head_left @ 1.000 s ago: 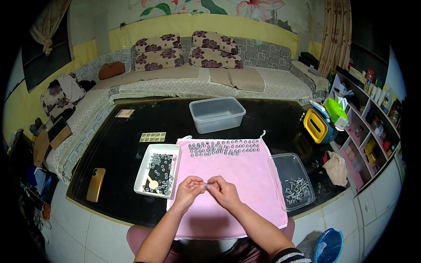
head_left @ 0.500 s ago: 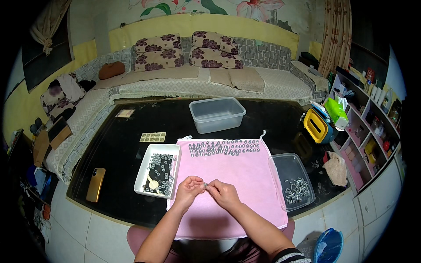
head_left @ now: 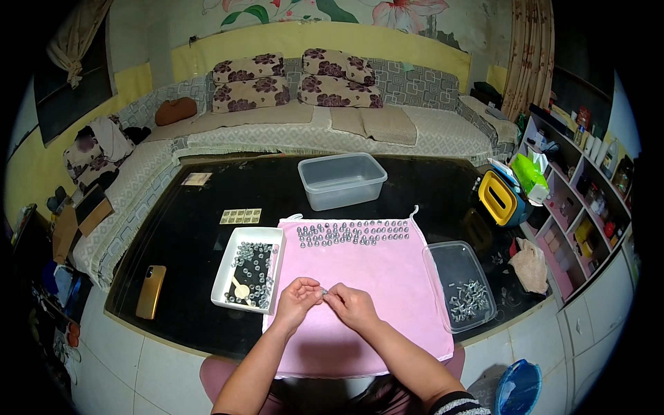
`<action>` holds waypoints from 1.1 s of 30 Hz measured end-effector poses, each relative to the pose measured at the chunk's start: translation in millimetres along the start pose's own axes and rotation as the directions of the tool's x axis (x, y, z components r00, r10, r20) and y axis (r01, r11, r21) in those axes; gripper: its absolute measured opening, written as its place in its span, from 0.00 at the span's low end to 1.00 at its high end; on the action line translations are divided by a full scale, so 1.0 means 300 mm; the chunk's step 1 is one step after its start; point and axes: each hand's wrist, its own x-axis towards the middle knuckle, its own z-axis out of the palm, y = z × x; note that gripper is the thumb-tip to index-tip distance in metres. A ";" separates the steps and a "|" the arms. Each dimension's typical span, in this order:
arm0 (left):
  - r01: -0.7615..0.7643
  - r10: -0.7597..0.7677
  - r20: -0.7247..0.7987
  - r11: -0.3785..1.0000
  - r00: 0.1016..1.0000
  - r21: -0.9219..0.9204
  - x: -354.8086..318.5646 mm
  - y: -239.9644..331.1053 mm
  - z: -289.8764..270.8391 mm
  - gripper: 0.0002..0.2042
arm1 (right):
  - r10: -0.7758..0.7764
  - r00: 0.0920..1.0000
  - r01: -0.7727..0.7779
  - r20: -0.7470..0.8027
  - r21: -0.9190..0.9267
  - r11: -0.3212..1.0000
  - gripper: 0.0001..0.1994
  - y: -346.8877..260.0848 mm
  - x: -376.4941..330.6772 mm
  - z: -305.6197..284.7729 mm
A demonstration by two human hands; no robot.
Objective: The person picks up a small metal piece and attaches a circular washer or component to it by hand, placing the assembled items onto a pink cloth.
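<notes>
Over the pink cloth [head_left: 387, 311], my left hand [head_left: 300, 299] and my right hand [head_left: 351, 303] meet fingertip to fingertip. Both are closed in a pinch on one small metallic piece [head_left: 324, 292], mostly covered by the fingers. Rows of small silvery domed pieces [head_left: 339, 234] stand along the cloth's far edge. Left of my left hand, a white tray [head_left: 218, 294] contains clear round pieces [head_left: 259, 266] and a cream-coloured scoop-like tool [head_left: 241, 290]. On the right, a clear shallow plastic container [head_left: 453, 259] holds a heap of small metal screw-like parts [head_left: 470, 302].
An empty translucent tub [head_left: 344, 181] stands behind the cloth on the black table [head_left: 173, 228]. A gold phone [head_left: 151, 292] lies at the left, near a sheet of square labels [head_left: 241, 216]. A yellow-and-blue box [head_left: 499, 198] and a beige cloth [head_left: 529, 266] sit at the right edge.
Both hands stay almost in the same place, with only slight finger movement around the small piece. Everything else looks unchanged.
</notes>
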 end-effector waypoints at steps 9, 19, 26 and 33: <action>-0.001 0.001 -0.003 1.000 1.000 0.002 -0.001 0.003 0.003 0.08 | 0.051 0.999 -0.051 0.000 0.001 0.999 0.09 -0.005 0.002 0.001; -0.001 0.001 0.002 1.000 1.000 0.010 -0.008 0.011 0.007 0.08 | 0.074 0.995 -0.076 0.061 0.016 0.997 0.09 -0.027 0.003 -0.014; 0.009 -0.009 -0.003 1.000 1.000 0.020 -0.010 0.020 0.016 0.09 | -0.060 0.998 0.062 0.022 -0.080 0.995 0.10 0.001 0.003 0.001; 0.007 -0.007 0.004 1.000 1.000 0.025 -0.006 0.015 0.004 0.09 | 0.077 0.990 -0.078 0.120 0.001 0.997 0.10 -0.039 0.001 -0.028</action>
